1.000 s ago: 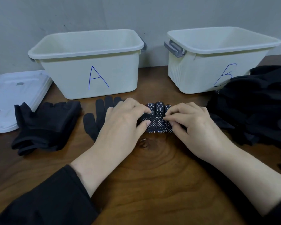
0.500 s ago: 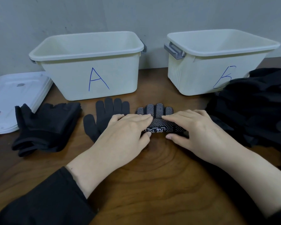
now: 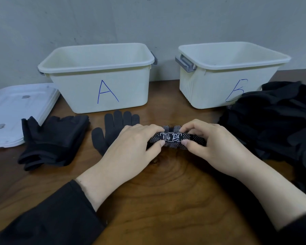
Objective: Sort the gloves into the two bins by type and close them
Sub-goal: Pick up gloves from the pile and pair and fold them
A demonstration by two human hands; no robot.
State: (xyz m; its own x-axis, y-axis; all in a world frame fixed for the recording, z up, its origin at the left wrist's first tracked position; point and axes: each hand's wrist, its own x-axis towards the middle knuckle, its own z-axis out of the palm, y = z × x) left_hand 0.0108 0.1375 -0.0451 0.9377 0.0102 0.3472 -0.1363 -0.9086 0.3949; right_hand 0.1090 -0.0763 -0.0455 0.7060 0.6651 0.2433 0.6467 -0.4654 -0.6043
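A black glove with white dots point(image 3: 173, 139) lies rolled into a short bundle on the wooden table, its white printed label facing me. My left hand point(image 3: 131, 147) pinches its left end and my right hand point(image 3: 208, 144) pinches its right end. A plain dark glove point(image 3: 111, 131) lies flat just left of my left hand, partly under it. Further left sits a folded stack of plain black gloves point(image 3: 51, 138). A large heap of black gloves point(image 3: 276, 124) fills the right side. Bin A point(image 3: 99, 75) and bin B point(image 3: 228, 68) stand open behind.
Two white lids point(image 3: 12, 110) lie stacked at the left edge, beside bin A. Grey latch handles point(image 3: 185, 63) stick out from the bins' sides. A grey wall rises right behind the bins. Bare wood point(image 3: 166, 191) stretches in front of my hands.
The dotted glove has been rolled up over its fingers into a tight bundle, so the fingers no longer show. Both hands shifted from pressing it flat to pinching its ends.
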